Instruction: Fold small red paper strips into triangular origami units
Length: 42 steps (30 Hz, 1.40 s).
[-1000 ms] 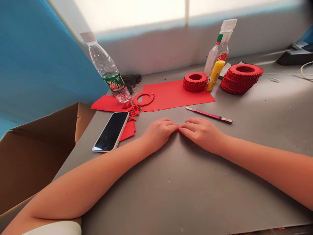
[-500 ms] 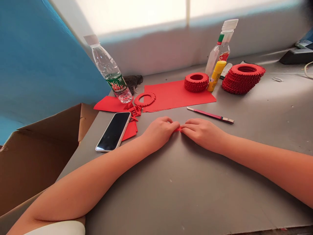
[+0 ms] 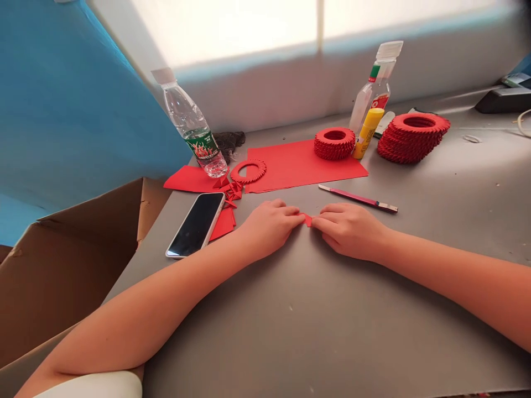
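While the left hand and right hand pinch a small red paper piece between them, folding looks in hand; its crease wants steady, even pressure.

Red paper scrap, shape unclear

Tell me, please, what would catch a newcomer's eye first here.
Red folded-paper rings stand out: a stack at back right, a thick ring on a red sheet beside it. At centre, the left hand and right hand pinch a small red paper piece.
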{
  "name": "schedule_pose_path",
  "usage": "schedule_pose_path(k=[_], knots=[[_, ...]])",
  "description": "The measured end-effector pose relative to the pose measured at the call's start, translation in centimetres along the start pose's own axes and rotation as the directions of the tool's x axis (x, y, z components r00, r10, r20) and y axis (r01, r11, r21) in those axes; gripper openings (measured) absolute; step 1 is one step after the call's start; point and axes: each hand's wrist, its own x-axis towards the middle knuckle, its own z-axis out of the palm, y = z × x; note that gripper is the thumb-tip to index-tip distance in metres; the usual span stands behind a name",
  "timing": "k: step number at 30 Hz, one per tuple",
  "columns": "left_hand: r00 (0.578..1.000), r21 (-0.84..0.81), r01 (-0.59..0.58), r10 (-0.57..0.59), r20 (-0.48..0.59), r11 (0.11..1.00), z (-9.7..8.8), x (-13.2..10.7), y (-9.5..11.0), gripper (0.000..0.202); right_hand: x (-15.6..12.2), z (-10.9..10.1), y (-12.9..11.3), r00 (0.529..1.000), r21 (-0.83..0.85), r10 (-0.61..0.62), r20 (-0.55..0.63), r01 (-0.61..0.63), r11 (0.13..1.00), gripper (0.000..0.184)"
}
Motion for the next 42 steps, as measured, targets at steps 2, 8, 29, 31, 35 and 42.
schedule_pose_path(k=[2,8,29,31,35,42], knots=[[0.991,-0.027,0.126,-0.127,-0.039,0.992,0.3,0.1,-0.2,0.028,-0.1,0.2,0.1,0.999,0.055,0.039,-0.030,-0.037,0.998,0.024],[0.960,-0.281,0.261,-0.278,-0.024,0.924,0.8,0.4,-0.2,0.022,-0.1,0.5,0.5,0.987,0.291,0.159,-0.019,-0.147,0.945,0.020],[0.917,-0.506,0.347,-0.398,0.008,0.789,0.4,0.9,0.9,0.024,0.7,-0.2,0.2,0.808,0.770,0.485,0.333,-0.530,0.354,0.019],[0.911,-0.494,0.357,-0.412,-0.003,0.793,0.5,0.8,0.8,0.025,0.7,-0.1,0.1,0.815,0.732,0.494,0.303,-0.531,0.427,0.012],[0.916,-0.426,0.329,-0.395,-0.074,0.843,0.9,0.7,0.4,0.018,0.7,0.2,-0.1,0.877,0.521,0.452,0.166,-0.467,0.714,0.008],[0.960,-0.292,0.197,-0.245,-0.136,0.936,1.1,0.5,0.4,0.012,0.6,0.7,0.4,0.906,0.365,0.401,0.134,-0.421,0.830,0.015]])
